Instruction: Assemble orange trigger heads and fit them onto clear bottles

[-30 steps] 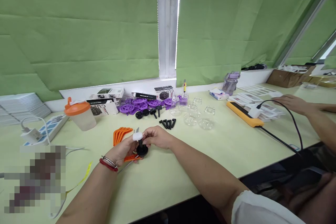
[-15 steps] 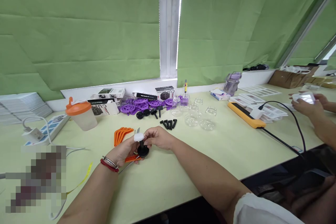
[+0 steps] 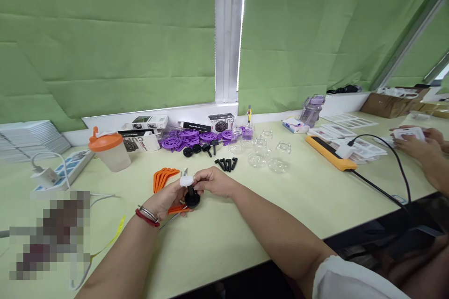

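My left hand is closed around a black part with a stem and a round, disc-like base. An orange angled piece sits in the same hand, under the black part. Something white covers the thumb end of that hand; I cannot tell what it is. My right hand pinches at the upper stem of the black part, its fingertips partly hidden. Thin metal rods show just behind the hands. Beyond my left hand lie several orange angled pieces.
Several short black pieces, clear cups and purple wheel-shaped parts lie farther back. An orange-lidded cup stands left. A yellow power strip lies right, near a co-worker's hands holding a white item.
My hands keep nearly the same grip on the black part. The view has shifted slightly. At the right, the co-worker's white item has turned a little.
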Demonstrator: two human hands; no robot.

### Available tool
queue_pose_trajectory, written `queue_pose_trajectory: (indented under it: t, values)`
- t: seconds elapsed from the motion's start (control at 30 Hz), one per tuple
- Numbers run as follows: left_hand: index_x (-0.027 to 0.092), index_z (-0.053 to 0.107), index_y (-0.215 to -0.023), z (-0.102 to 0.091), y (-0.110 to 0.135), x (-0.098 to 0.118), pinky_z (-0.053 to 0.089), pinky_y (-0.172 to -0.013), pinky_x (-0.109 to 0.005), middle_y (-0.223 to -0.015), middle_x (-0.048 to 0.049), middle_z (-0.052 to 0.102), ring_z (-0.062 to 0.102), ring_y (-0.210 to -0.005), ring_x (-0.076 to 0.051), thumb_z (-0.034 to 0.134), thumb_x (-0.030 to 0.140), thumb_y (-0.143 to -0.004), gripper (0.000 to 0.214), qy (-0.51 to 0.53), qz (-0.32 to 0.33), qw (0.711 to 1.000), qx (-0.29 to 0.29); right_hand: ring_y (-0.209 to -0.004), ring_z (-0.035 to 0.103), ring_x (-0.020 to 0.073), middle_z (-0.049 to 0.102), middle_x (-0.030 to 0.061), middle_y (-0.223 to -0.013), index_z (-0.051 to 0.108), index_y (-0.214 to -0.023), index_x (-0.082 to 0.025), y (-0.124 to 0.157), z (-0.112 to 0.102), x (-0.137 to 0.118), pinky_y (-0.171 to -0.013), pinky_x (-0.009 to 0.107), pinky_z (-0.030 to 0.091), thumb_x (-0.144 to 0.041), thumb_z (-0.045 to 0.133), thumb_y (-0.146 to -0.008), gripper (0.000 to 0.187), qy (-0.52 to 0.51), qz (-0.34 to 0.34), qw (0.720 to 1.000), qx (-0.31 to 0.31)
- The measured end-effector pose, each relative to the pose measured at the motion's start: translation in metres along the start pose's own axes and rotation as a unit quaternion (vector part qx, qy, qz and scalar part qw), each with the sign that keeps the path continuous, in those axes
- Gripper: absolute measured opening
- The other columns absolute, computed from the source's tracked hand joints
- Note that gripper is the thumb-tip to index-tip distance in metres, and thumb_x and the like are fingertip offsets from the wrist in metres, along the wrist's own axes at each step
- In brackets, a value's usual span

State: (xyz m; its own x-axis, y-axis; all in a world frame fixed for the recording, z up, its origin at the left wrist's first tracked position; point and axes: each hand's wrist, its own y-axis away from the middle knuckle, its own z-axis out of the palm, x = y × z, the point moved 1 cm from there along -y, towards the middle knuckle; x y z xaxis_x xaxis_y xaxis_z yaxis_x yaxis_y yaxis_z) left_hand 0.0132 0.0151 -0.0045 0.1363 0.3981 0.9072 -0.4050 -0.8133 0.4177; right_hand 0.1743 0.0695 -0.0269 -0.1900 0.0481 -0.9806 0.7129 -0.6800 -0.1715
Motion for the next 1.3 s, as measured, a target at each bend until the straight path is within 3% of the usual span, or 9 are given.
queue_pose_trajectory:
  t: [0.5, 0.97, 1.3]
  values:
    - [0.022, 0.049, -0.093, 0.0031, 0.0022, 0.0024, 0.039, -0.044, -0.024, -0.082, -0.0082, 0.058, 0.059, -0.066, -0.02, 0.032, 0.053, -0.081, 0.038, -0.026, -0.001, 1.0, 0.013, -0.057, 0.055, 0.0095, 0.061, -0.002, -0.068, 0.066, -0.075, -0.014, 0.0025, 0.0009, -0.0024, -0.062, 0.028, 0.046, -0.032, 0.077, -0.063, 0.024, 0.016, 0.001, 1.0, -0.006]
    - [0.021, 0.054, -0.092, 0.0028, 0.0021, 0.0021, 0.038, -0.043, -0.024, -0.069, -0.0069, 0.057, 0.059, -0.063, -0.021, 0.04, 0.055, -0.078, 0.039, 0.008, -0.002, 1.0, 0.02, -0.056, 0.056, 0.0089, 0.062, -0.002, -0.068, 0.066, -0.077, -0.013, 0.0029, 0.0021, -0.0017, -0.062, 0.027, 0.046, -0.032, 0.08, -0.059, 0.029, 0.001, 0.015, 1.0, 0.006]
    - [0.02, 0.052, -0.087, 0.0033, 0.0018, 0.0031, 0.042, -0.048, -0.026, -0.066, -0.0083, 0.054, 0.061, -0.07, -0.024, 0.024, 0.054, -0.083, 0.044, -0.09, 0.007, 0.996, 0.023, -0.057, 0.056, 0.0084, 0.062, -0.0032, -0.066, 0.063, -0.076, -0.013, 0.0035, 0.0038, -0.0027, -0.061, 0.026, 0.047, -0.033, 0.082, -0.056, 0.034, -0.017, 0.018, 1.0, 0.009]
